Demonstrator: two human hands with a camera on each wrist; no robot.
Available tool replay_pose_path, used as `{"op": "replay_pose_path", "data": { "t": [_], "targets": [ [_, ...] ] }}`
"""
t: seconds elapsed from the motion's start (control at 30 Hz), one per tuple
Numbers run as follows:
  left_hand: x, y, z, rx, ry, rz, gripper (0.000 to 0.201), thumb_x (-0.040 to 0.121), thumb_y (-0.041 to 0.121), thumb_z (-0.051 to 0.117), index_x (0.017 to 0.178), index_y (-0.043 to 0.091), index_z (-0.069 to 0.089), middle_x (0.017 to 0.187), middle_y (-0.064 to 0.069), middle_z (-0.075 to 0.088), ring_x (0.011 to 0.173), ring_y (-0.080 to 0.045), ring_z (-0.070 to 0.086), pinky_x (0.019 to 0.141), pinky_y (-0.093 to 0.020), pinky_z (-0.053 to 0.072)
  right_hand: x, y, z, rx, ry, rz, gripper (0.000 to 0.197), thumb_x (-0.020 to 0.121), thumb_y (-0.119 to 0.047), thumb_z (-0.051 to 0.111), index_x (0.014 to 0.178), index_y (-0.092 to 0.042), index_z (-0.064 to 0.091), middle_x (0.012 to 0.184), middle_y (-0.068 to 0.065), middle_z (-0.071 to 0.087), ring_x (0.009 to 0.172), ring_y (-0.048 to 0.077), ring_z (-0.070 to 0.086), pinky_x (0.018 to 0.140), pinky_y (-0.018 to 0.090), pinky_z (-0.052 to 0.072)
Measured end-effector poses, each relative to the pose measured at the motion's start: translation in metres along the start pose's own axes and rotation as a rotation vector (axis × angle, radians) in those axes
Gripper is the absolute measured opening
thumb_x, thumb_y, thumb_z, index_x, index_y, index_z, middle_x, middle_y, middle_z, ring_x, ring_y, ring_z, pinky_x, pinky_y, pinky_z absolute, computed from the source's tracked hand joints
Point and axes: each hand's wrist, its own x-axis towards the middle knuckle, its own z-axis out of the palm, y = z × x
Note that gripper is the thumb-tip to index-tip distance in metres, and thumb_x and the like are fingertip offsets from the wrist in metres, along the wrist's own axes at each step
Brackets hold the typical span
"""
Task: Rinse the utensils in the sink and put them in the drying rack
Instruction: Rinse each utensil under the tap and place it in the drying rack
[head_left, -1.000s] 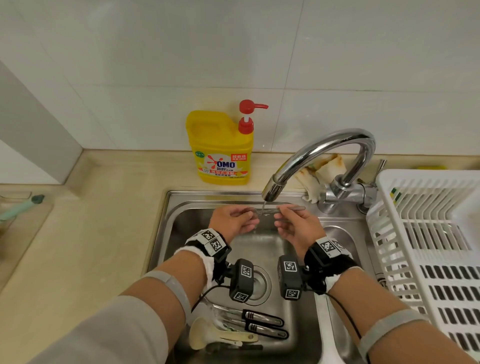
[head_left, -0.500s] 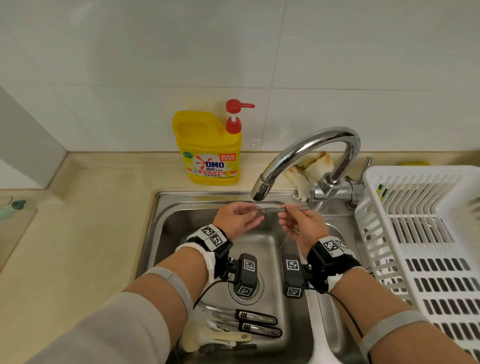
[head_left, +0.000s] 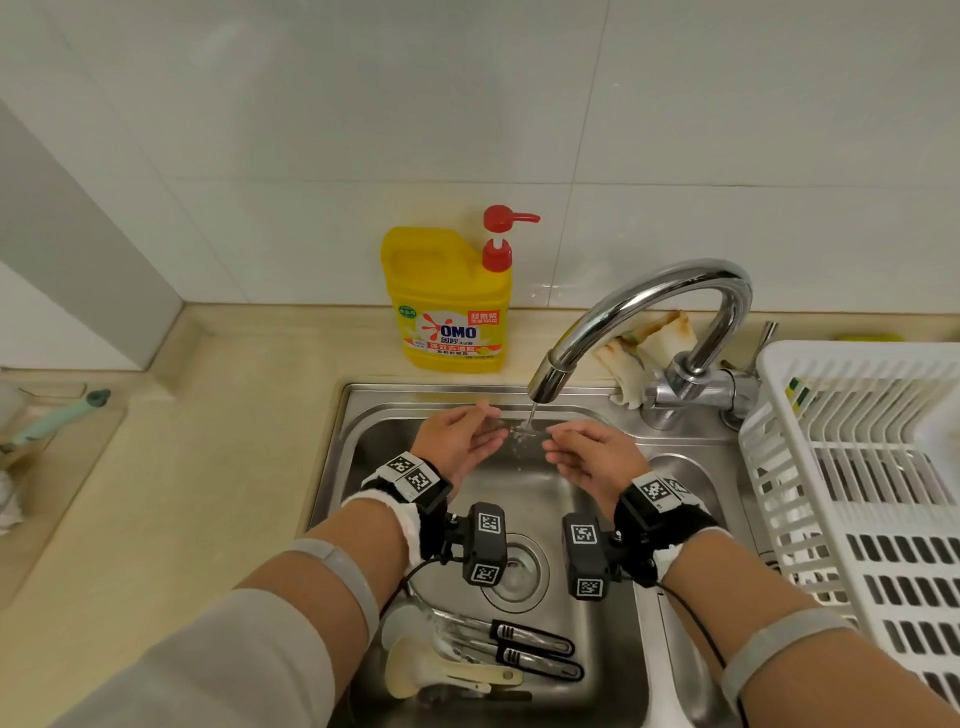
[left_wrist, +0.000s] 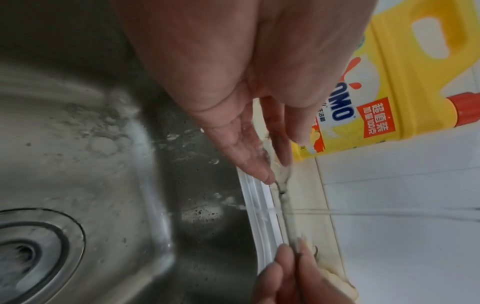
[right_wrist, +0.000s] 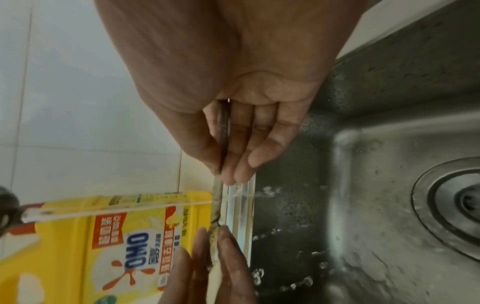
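A thin metal utensil (head_left: 524, 430) lies level under the running faucet (head_left: 649, 296), with water hitting its middle. My left hand (head_left: 496, 421) pinches one end between thumb and nearly straight fingers (left_wrist: 249, 148). My right hand (head_left: 550, 436) pinches the darker handle end (right_wrist: 223, 133) between thumb and fingers. Both hands hover over the steel sink (head_left: 353, 415). Several more utensils lie at the sink's near end: black-handled ones (head_left: 530, 644) and a beige spoon (head_left: 441, 675). The white drying rack (head_left: 857, 467) stands to the right of the sink.
A yellow detergent bottle (head_left: 447, 306) with a red pump stands on the counter behind the sink. A crumpled cloth (head_left: 654, 338) lies behind the faucet. The drain (head_left: 519, 566) is below my wrists. Bare beige counter stretches to the left.
Both hands stay under the stream with the utensil between them. The left hand's fingers look straighter now. The head view has shifted a little.
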Motion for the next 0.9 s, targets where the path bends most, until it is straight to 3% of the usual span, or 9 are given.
{"op": "replay_pose_path", "data": {
  "t": [0.1, 0.23, 0.3, 0.43, 0.5, 0.63, 0.73, 0.8, 0.9],
  "targets": [
    [-0.004, 0.001, -0.001, 0.060, -0.006, 0.065, 0.011, 0.095, 0.002, 0.061, 0.104, 0.000, 0.067, 0.088, -0.015, 0.071, 0.088, -0.023, 0.068, 0.085, -0.027, 0.059, -0.001, 0.000, 0.000, -0.136, -0.023, -0.013, 0.012, 0.090, 0.000, 0.065, 0.096, -0.008, 0.073, 0.085, 0.012, 0.076, 0.068, 0.016, 0.068, 0.065, 0.026, 0.052],
    [-0.008, 0.001, 0.000, 0.083, 0.007, 0.084, 0.027, 0.090, -0.004, 0.066, 0.116, 0.000, 0.057, 0.092, -0.017, 0.072, 0.084, -0.021, 0.072, 0.079, -0.028, 0.061, -0.004, -0.005, -0.005, -0.427, -0.022, -0.130, 0.016, 0.084, -0.001, 0.073, 0.086, -0.017, 0.073, 0.079, 0.007, 0.075, 0.068, 0.015, 0.066, 0.055, 0.015, 0.047],
    [-0.013, 0.002, 0.001, 0.124, 0.003, 0.080, 0.029, 0.089, -0.002, 0.069, 0.115, 0.002, 0.058, 0.096, -0.016, 0.073, 0.084, -0.021, 0.073, 0.078, -0.030, 0.061, -0.007, -0.007, -0.007, -0.629, -0.014, -0.194, 0.016, 0.080, -0.007, 0.078, 0.082, -0.022, 0.072, 0.077, 0.002, 0.073, 0.070, 0.012, 0.065, 0.061, 0.012, 0.047],
    [-0.025, 0.004, 0.005, 0.335, -0.026, 0.108, 0.024, 0.086, 0.011, 0.076, 0.107, 0.010, 0.066, 0.107, -0.012, 0.074, 0.097, -0.022, 0.073, 0.082, -0.035, 0.060, -0.019, -0.006, -0.007, -0.885, -0.028, -0.256, 0.008, 0.079, -0.028, 0.079, 0.077, -0.029, 0.072, 0.076, -0.006, 0.073, 0.077, 0.012, 0.068, 0.075, 0.026, 0.052],
    [-0.033, 0.003, 0.008, 0.464, -0.049, 0.156, 0.026, 0.085, 0.021, 0.078, 0.108, 0.014, 0.069, 0.106, -0.005, 0.076, 0.100, -0.017, 0.071, 0.083, -0.034, 0.058, -0.029, -0.007, -0.007, -0.957, -0.049, -0.284, 0.010, 0.080, -0.031, 0.077, 0.071, -0.032, 0.072, 0.071, -0.010, 0.072, 0.073, 0.008, 0.067, 0.074, 0.026, 0.052],
    [-0.050, 0.004, 0.021, 0.467, -0.107, 0.144, 0.029, 0.091, 0.032, 0.071, 0.113, 0.014, 0.068, 0.102, -0.001, 0.078, 0.098, -0.016, 0.073, 0.085, -0.032, 0.053, -0.056, -0.018, -0.010, -0.919, -0.146, -0.293, 0.007, 0.083, -0.021, 0.076, 0.081, -0.027, 0.074, 0.069, -0.010, 0.070, 0.059, 0.000, 0.061, 0.068, 0.023, 0.049],
    [-0.060, -0.001, 0.035, 0.476, -0.116, 0.098, 0.032, 0.100, 0.040, 0.054, 0.112, 0.013, 0.067, 0.102, -0.002, 0.078, 0.095, -0.019, 0.074, 0.084, -0.033, 0.050, -0.078, -0.032, -0.022, -0.891, -0.164, -0.262, 0.007, 0.088, -0.010, 0.070, 0.094, -0.011, 0.068, 0.072, -0.002, 0.069, 0.052, 0.006, 0.063, 0.054, 0.018, 0.047],
    [-0.063, -0.010, 0.045, 0.533, -0.112, 0.108, 0.033, 0.102, 0.037, 0.051, 0.111, 0.009, 0.068, 0.101, -0.005, 0.077, 0.088, -0.020, 0.073, 0.074, -0.028, 0.051, -0.096, -0.048, -0.037, -0.874, -0.136, -0.228, 0.006, 0.090, -0.007, 0.066, 0.096, -0.007, 0.064, 0.074, 0.004, 0.069, 0.054, 0.013, 0.065, 0.046, 0.017, 0.042],
    [-0.068, -0.029, 0.062, 0.600, -0.166, 0.211, 0.018, 0.099, 0.014, 0.057, 0.103, 0.001, 0.069, 0.090, -0.013, 0.073, 0.077, -0.018, 0.069, 0.061, -0.017, 0.055, -0.120, -0.075, -0.074, -0.805, -0.066, -0.195, 0.002, 0.093, -0.004, 0.062, 0.093, -0.003, 0.064, 0.076, 0.012, 0.071, 0.057, 0.015, 0.069, 0.046, 0.019, 0.045]
  ]
}}
